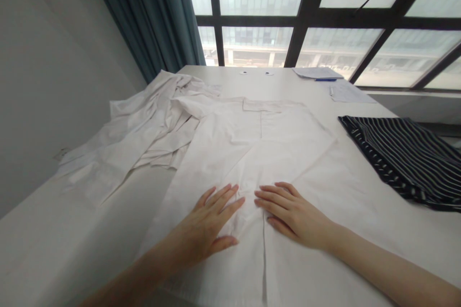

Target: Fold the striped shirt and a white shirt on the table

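A: Quick status, what's w/ the hands?

B: Both flat on the white shirt, which lies spread in the middle of the white table, collar end toward the window. Left hand is palm down, fingers spread a bit, thumb out to the side. Right hand is also palm down, fingers held closer together. Neither one pinches or grips cloth. Fingertips of the two nearly meet over the shirt's centre line.

A: So which step, you reckon?

B: Looks like smoothing, i.e. pressing the fabric flat near the middle seam. The body of the shirt lies mostly flat, some creases fanning up from the hands. I'd judge it's the flatten stage, no fold made in the lower part yet.

A: Next move needs what?

B: Imo: hands sweep outward from the centre to push the creases to the edges, keeping light even pressure so the cloth doesn't bunch. Left edge needs care, since it touches the crumpled white garment heaped just beside it.

A: Anything else around?

B: Dark striped garment on the right, apart from the shirt. Papers and a blue pen at the far edge by the window, well away. Teal curtain at the far left corner.

A: Sleeves?

B: Can't tell exactly how they lie; seem tucked across the shirt's upper half.
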